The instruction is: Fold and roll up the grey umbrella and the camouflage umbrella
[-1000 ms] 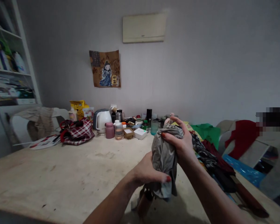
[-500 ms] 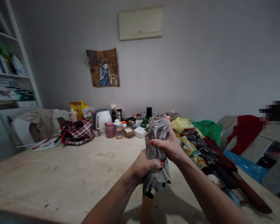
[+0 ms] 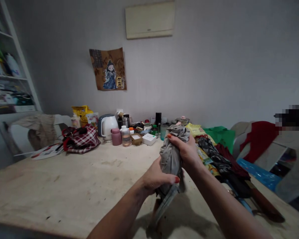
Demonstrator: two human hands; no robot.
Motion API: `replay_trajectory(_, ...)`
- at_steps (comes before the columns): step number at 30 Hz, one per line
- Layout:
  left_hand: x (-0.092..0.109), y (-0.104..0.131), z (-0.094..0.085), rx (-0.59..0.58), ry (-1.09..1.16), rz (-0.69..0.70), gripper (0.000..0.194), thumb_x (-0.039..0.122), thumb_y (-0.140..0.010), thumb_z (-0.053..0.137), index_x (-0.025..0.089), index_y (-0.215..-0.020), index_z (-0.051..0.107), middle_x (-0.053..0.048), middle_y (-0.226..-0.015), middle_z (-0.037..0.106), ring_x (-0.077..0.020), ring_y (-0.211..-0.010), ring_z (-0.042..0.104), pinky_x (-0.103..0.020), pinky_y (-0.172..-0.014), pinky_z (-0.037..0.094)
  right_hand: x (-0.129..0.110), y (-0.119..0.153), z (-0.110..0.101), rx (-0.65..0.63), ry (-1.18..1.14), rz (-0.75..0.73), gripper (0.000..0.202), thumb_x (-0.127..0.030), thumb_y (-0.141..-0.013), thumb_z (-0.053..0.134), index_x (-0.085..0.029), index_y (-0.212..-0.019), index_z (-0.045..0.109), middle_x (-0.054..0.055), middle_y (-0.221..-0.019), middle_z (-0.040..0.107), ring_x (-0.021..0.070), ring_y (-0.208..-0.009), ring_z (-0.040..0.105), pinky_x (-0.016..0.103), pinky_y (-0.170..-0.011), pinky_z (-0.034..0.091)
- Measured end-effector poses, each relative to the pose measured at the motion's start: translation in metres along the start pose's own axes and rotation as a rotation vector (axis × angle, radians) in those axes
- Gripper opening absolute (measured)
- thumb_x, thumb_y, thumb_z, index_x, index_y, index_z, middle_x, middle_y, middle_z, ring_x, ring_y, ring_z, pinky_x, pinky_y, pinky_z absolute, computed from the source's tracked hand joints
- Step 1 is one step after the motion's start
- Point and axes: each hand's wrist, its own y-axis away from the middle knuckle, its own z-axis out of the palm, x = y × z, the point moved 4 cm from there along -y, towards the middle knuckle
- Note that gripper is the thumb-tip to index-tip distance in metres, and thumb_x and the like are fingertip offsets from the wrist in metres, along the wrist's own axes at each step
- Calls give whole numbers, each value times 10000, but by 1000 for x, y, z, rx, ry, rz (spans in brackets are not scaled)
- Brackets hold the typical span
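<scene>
A grey folded umbrella (image 3: 171, 159) is held above the table in front of me, its canopy bunched and wrinkled. My left hand (image 3: 156, 177) is closed around its lower part, thumb across the cloth. Higher up, my right hand (image 3: 185, 149) grips the canopy near its top, with the thumb on the near side. A loose grey strap (image 3: 165, 202) hangs down from the canopy over the handle, which is mostly hidden and blurred.
To the right lie several folded umbrellas, one dark patterned (image 3: 214, 154), another with a brown handle (image 3: 266, 202). Along the back stand a white kettle (image 3: 109, 126), a pink jar (image 3: 116, 136) and small boxes (image 3: 149, 138). A plaid bag (image 3: 83, 139) sits left on the table (image 3: 72, 186).
The umbrella has shifted slightly right and turned in my hands. A strap now hangs over the handle, which showed more plainly before. Both hands still grip the cloth.
</scene>
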Motion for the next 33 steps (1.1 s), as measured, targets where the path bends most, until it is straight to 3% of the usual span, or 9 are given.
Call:
replay_trajectory(5, -9, 1, 6, 42, -3, -109, 418, 201, -457, 783, 128, -824, 596, 7, -707, 570, -118, -624, 502, -238, -569, 418, 1, -7, 0, 0, -128, 209, 495, -272, -466, 869, -156, -868, 604, -13, -728, 629, 110, -592, 553, 231, -567, 499)
replay_trajectory(12, -13, 9, 2, -78, 174, -195, 479, 177, -396, 709, 94, -866, 657, -43, -698, 635, -137, -563, 558, -236, -511, 428, -5, -5, 0, -383, -169, 187, 635, -478, -477, 813, -203, -1020, 635, 66, -890, 692, 230, -768, 661, 389, -706, 555)
replay_trajectory(15, -17, 10, 2, -155, 276, -170, 501, 203, -396, 689, 82, -882, 675, -54, -663, 630, -132, -516, 551, -234, -484, 426, 2, -2, -3, -420, -165, 187, 755, -576, -444, 788, -216, -1091, 637, 96, -917, 705, 297, -882, 678, 455, -737, 553)
replay_trajectory(19, -14, 5, -4, -81, 270, -146, 458, 245, -447, 663, 89, -877, 659, -38, -620, 606, -123, -502, 529, -229, -485, 416, 17, 6, 5, -505, -192, 354, 633, -517, -465, 819, -189, -983, 661, 102, -871, 704, 293, -849, 679, 446, -741, 556)
replay_trajectory(21, -13, 0, -8, -21, 158, -162, 403, 246, -454, 661, 102, -830, 636, -28, -629, 604, -119, -511, 515, -228, -493, 405, 22, 8, 8, -449, -163, 387, 580, -422, -469, 849, -171, -953, 651, 86, -864, 698, 247, -778, 666, 410, -745, 552)
replay_trajectory(24, -10, -6, -12, 117, -222, -97, 311, 199, -485, 663, 132, -783, 607, -22, -680, 613, -136, -591, 527, -238, -554, 413, 25, 3, 5, -146, -21, 194, 613, -308, -460, 872, -160, -996, 615, 65, -953, 683, 189, -785, 638, 369, -799, 531)
replay_trajectory(29, -4, -3, -14, 539, -889, 29, 401, 160, -597, 664, 159, -987, 571, -116, -851, 675, -265, -807, 630, -320, -698, 430, 28, -1, -2, 158, 242, -43, 587, -288, -483, 843, -145, -982, 568, 69, -967, 663, 197, -841, 617, 366, -831, 512)
replay_trajectory(31, -1, -2, -14, 508, -848, 70, 466, 213, -613, 710, 164, -1049, 551, -119, -903, 677, -267, -841, 635, -328, -727, 438, 26, -5, -3, 129, 203, -42, 520, -292, -502, 829, -151, -940, 588, 49, -917, 662, 186, -799, 609, 358, -800, 517)
replay_trajectory(33, -2, -4, -13, 294, -598, 33, 501, 256, -582, 749, 168, -1036, 556, -93, -911, 671, -241, -838, 634, -318, -728, 463, 21, -9, -5, 88, 112, -25, 442, -294, -508, 829, -156, -868, 612, 40, -874, 667, 173, -752, 602, 344, -763, 522)
